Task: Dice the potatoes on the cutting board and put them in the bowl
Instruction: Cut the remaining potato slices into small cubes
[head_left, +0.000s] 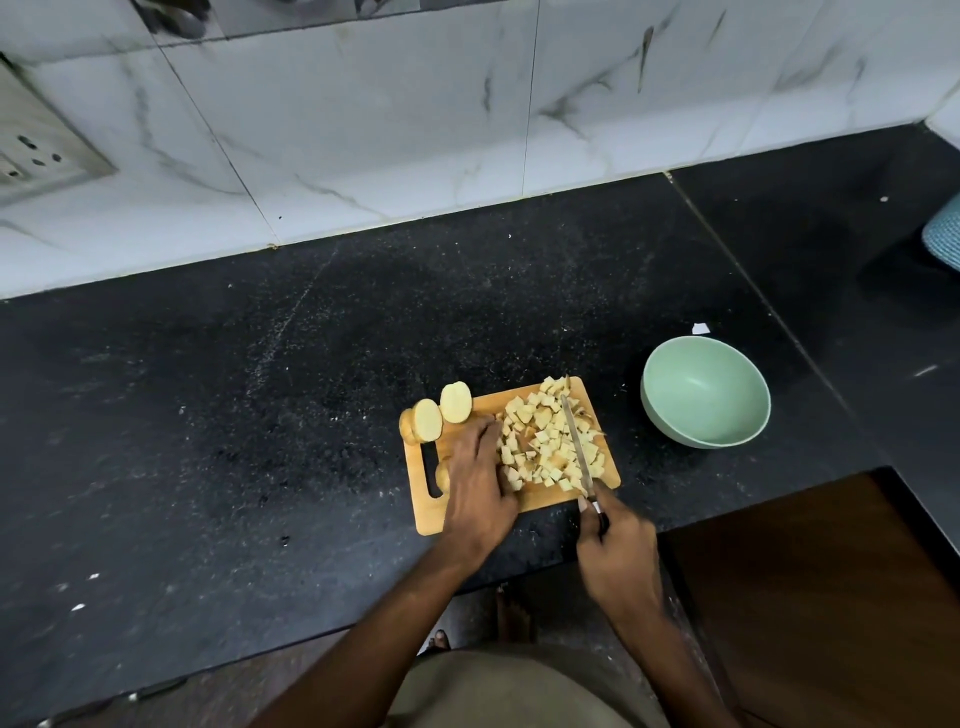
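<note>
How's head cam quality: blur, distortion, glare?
Head view: wide-angle bends the counter edge and wall tiles; the corners are smeared, the socket soft; board, dice and knife are fairly sharp; lighting dim and even, with mild sheen in the bowl.

You face a speckled black stone surface (260, 415) backed by white marble-veined wall tiles (363, 104). A switch-and-socket plate (36, 140) sits far left; a brown cabinet (810, 597) stands below the right edge.

Pale-green bowl (705, 392), speckled black counter (260, 415), white grey-veined tiles (363, 130)
</note>
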